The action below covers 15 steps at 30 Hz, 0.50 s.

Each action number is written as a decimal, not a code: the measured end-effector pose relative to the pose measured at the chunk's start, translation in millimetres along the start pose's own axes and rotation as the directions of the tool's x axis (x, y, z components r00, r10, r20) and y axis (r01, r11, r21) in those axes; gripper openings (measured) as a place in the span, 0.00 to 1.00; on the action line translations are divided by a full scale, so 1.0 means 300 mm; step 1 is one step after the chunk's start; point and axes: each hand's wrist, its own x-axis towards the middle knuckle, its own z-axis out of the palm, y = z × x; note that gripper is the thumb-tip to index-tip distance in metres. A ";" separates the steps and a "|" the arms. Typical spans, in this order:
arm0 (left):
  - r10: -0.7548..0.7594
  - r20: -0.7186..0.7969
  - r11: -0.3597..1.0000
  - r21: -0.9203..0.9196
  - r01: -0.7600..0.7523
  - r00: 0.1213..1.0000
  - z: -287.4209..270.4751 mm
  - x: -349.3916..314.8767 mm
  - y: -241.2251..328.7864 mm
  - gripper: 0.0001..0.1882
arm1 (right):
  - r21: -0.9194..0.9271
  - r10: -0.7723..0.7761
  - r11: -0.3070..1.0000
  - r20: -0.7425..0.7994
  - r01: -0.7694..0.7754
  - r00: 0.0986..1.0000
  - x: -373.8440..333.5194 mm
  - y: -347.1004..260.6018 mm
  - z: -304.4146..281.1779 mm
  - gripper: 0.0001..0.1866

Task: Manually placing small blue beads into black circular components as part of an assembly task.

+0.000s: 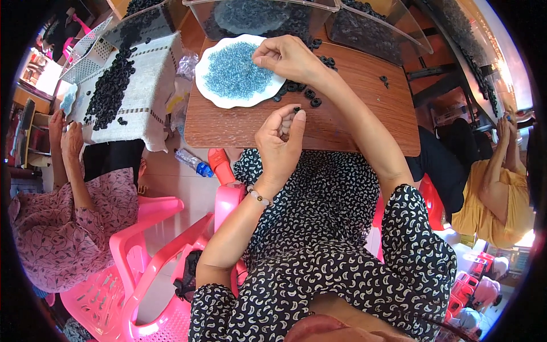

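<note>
My left hand [279, 142] is raised at the table's near edge, with a small black ring-shaped piece [297, 109] pinched between thumb and forefinger. Over the right side of a white scalloped plate [227, 102], my right hand [290, 58] has its fingertips pressed together at the beads. Whatever they may hold is too small to make out. Small clear-blue beads [233, 71] cover most of the plate. Several loose black ring-shaped pieces [310, 94] lie beside the plate, partly under my right wrist.
Clear plastic bins [262, 23] of black pieces stand along the brown table's [364, 108] far side. At left, a co-worker [74, 211] sits by a cloth-covered table [151, 85] with a black heap. Another person [496, 194] sits at right. Pink chairs [165, 251] and a bottle [194, 162] are nearby.
</note>
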 end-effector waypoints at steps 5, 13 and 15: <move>0.017 0.002 1.000 0.018 -0.017 1.000 0.001 0.002 -0.008 0.11 | -0.070 -0.009 0.998 0.010 0.010 1.000 -0.025 0.032 -0.006 0.12; 0.023 0.010 0.999 0.034 -0.023 1.000 0.000 0.000 -0.003 0.11 | -0.232 -0.240 0.940 0.076 0.251 0.968 -0.028 0.030 0.003 0.12; 0.037 0.008 0.998 0.048 -0.038 0.999 0.003 0.000 -0.009 0.11 | -0.221 -0.237 0.943 0.080 0.249 0.968 -0.021 0.041 0.003 0.12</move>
